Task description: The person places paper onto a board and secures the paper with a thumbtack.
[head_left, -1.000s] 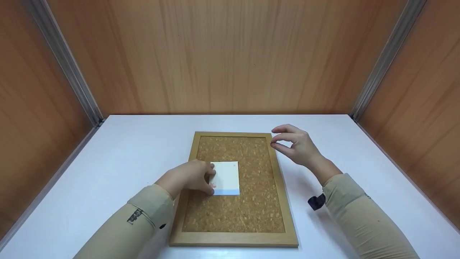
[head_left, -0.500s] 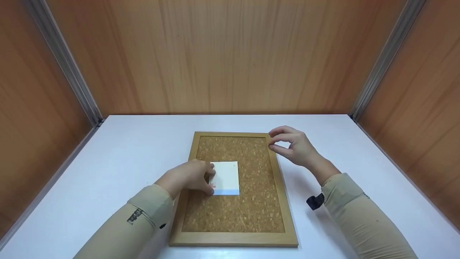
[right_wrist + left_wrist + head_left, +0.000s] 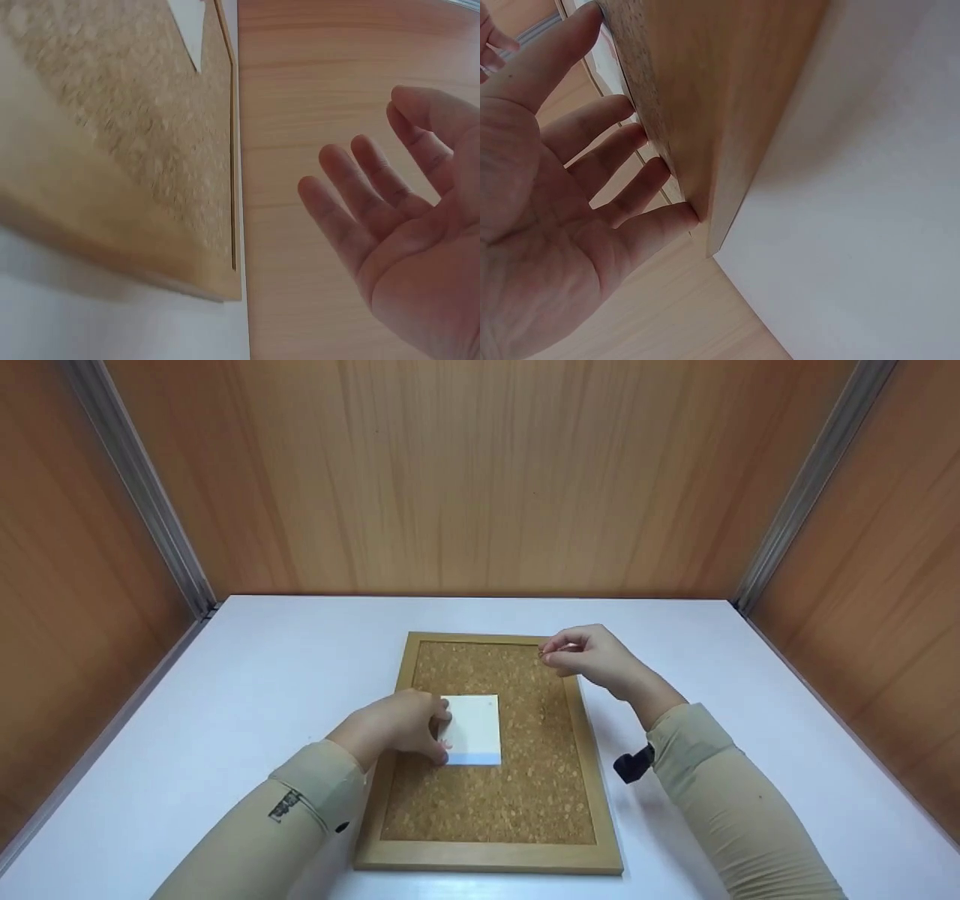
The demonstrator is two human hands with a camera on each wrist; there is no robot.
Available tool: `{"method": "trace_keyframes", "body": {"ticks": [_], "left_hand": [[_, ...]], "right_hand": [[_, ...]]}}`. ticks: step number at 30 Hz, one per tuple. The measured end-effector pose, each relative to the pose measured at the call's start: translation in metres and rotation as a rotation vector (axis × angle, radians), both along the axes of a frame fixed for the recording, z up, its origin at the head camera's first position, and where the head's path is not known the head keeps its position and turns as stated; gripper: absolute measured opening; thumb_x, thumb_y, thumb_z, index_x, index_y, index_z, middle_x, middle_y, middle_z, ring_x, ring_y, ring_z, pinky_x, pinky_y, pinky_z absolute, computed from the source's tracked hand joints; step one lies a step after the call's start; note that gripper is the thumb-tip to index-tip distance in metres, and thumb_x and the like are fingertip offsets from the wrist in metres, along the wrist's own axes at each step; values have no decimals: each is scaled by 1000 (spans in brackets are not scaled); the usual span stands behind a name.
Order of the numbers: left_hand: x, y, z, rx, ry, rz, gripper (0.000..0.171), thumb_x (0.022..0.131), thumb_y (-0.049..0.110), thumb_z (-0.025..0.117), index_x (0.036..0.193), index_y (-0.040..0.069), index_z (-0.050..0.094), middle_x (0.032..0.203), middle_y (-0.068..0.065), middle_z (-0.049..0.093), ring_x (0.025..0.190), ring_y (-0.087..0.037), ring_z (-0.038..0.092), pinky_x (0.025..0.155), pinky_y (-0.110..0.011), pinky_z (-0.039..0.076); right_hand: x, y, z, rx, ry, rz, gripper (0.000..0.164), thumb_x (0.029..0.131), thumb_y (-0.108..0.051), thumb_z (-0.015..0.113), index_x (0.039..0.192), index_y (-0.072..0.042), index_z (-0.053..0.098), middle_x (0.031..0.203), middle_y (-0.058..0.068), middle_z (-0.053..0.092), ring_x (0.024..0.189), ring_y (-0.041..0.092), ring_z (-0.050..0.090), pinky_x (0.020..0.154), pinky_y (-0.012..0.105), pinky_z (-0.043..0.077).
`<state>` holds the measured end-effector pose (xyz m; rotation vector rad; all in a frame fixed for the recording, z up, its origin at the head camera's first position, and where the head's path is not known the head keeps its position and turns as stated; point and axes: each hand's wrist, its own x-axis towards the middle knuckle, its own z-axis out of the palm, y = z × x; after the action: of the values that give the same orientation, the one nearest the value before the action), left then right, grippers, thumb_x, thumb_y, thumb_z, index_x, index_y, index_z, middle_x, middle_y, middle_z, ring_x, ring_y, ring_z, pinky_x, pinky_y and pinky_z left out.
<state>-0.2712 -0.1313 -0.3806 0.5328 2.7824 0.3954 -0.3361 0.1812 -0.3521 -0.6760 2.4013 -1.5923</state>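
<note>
In the head view a square white note card, with a blue strip along its bottom and a small dot in its upper right corner, lies on a framed cork board. My left hand rests at the card's left edge, its thumb and fingers spread and touching it. In the left wrist view several fingertips press along the board's side. My right hand hovers over the board's upper right corner. Its thumb and index fingertips pinch together at a tiny brownish thing, mostly hidden; I cannot tell its kind.
The board lies on a white table enclosed by wooden panels at the back and both sides. Metal corner posts stand where the panels meet. A black strap piece hangs at the right sleeve.
My right hand has moved left and slightly inward over the board's upper right corner, its other fingers drawing in. The left hand and the card have stayed in place.
</note>
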Motion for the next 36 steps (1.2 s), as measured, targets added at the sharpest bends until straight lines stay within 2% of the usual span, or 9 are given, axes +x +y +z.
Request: {"method": "trace_keyframes", "body": {"ticks": [5,10,15,19,24,27,32,36], "left_hand": [[0,1,1,-6,-12,10,57,77,36,91,128,18,73,150,-3,54,135,-31,53,108,-53,44],[0,3,1,-9,-13,14,59,77,37,91,130,17,72,148,-4,56,131,-30,56,107,-52,45],[-1,5,1,-9,-15,17,60,77,37,91,130,18,72,146,-3,57,129,-28,57,107,-52,45],[-2,6,2,-9,-13,14,62,77,37,91,132,16,71,149,-3,55,135,-30,52,110,-52,42],[-2,8,3,-12,-16,5,62,78,36,90,133,16,70,149,-4,55,137,-32,50,111,-52,41],[-2,8,4,-12,-19,3,62,78,36,90,133,16,70,149,-5,55,136,-31,51,111,-51,41],[-2,9,4,-12,-12,-12,62,79,36,89,134,15,69,149,-5,55,135,-31,52,110,-50,42],[-2,10,4,-10,-9,-17,62,79,36,89,134,15,69,149,-5,55,134,-30,53,110,-50,42]], "right_hand": [[-4,-18,4,82,-77,15,17,95,-20,72,101,-4,74,109,11,70,112,35,63,88,48,58],[-6,-37,8,186,-106,40,13,96,-20,68,99,-8,72,109,8,70,114,33,64,88,52,57],[-8,-53,12,221,-173,44,20,98,-23,67,103,-4,70,116,19,68,107,32,68,88,56,57],[-12,-61,11,242,-276,50,26,98,-25,67,112,-3,69,124,23,64,99,32,69,88,55,56],[-16,-71,5,275,-373,61,36,99,-25,67,124,0,65,126,20,64,104,33,68,82,45,59],[-16,-77,2,302,-389,65,35,99,-23,67,124,1,66,122,19,66,103,31,68,76,41,59],[-16,-87,-3,371,-373,61,28,98,-22,66,116,-1,70,107,14,69,90,25,65,72,38,56],[-15,-96,-8,423,-365,93,17,100,-20,64,103,-4,69,88,6,60,77,20,56,62,34,48]]}}
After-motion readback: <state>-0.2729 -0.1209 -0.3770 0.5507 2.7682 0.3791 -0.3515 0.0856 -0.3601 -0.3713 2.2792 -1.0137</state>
